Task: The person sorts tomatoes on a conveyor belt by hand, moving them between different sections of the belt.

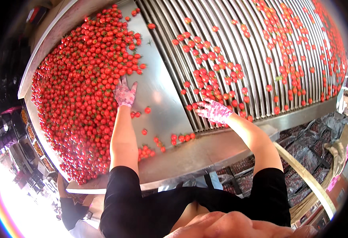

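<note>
A deep heap of small red tomatoes with green stems fills the left part of a metal tray. My left hand, in a pink patterned fingerless glove, rests against the heap's right edge with its fingers spread. To the right, my right hand wears a matching glove and reaches over the metal rollers near their front left corner. Its fingers are stretched out beside a cluster of loose tomatoes. I see nothing gripped in either hand.
A raised metal wall bounds the tray on the left. Along the front runs a metal ledge. Plastic-covered crates stand below at the right, beside a pale curved strip. Another person's dark sleeve shows at the lower left.
</note>
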Demonstrator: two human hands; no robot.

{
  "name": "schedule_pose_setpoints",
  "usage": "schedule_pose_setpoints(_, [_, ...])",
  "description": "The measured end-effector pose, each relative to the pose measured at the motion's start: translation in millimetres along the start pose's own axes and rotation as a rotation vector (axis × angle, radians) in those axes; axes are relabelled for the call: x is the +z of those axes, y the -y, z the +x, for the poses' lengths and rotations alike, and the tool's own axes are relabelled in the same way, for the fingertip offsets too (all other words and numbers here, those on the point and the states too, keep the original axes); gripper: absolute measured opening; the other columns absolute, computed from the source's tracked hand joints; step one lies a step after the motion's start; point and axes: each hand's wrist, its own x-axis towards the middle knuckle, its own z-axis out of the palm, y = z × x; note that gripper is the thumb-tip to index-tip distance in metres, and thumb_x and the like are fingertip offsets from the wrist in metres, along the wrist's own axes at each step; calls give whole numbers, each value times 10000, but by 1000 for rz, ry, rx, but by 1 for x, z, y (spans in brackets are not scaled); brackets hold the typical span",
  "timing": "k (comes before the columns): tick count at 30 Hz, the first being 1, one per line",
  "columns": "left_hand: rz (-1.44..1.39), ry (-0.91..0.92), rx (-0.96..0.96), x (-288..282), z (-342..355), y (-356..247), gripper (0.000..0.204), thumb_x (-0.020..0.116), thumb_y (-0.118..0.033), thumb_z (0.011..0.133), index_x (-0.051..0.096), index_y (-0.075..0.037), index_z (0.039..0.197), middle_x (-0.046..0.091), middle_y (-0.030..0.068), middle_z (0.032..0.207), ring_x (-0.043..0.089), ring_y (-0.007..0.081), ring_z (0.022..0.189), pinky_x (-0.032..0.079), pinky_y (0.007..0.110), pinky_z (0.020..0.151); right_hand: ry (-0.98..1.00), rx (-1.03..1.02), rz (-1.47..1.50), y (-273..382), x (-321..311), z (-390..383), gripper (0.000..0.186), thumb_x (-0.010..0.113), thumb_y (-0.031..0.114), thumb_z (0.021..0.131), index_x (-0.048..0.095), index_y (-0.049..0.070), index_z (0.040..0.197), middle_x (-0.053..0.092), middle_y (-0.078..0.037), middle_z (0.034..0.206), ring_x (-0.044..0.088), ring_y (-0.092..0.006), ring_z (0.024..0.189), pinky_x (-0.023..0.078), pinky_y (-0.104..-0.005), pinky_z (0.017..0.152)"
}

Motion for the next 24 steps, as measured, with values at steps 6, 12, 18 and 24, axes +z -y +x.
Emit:
schedule_pose_setpoints(6, [-31,21,-94,0,-5,-4,771,448,-600,929,281,-156,1537,360,136,1527,342,322,1399,270,501,1144,-106,286,-121,-128,-86,63,633,592,472,896,445,199,1448,370,-59,1541,337,-290,1418,209,-522,1189])
schedule_pose_setpoints(12, [-25,61,-118,-11,3,-7,772,483,-574,913,272,-185,1546,292,97,1580,358,321,1392,297,483,1132,-467,1081,-107,-223,-160,132,561,624,240,846,496,80,1369,437,-153,1439,458,-361,1273,359,-510,1090])
schedule_pose_setpoints(18, [-232,128,-98,-3,4,-5,795,549,-499,879,248,-196,1550,237,85,1601,338,307,1404,283,479,1141,-693,32,-285,-85,-111,281,375,569,187,873,608,67,1227,517,-133,1379,492,-319,1272,409,-509,1079])
schedule_pose_setpoints(24, [-237,133,-163,-8,6,-9,759,534,-491,892,285,-172,1535,304,74,1573,402,299,1362,344,491,1092,-949,145,150,-91,-109,303,376,660,172,789,618,81,1151,553,-123,1285,540,-335,1156,465,-489,979])
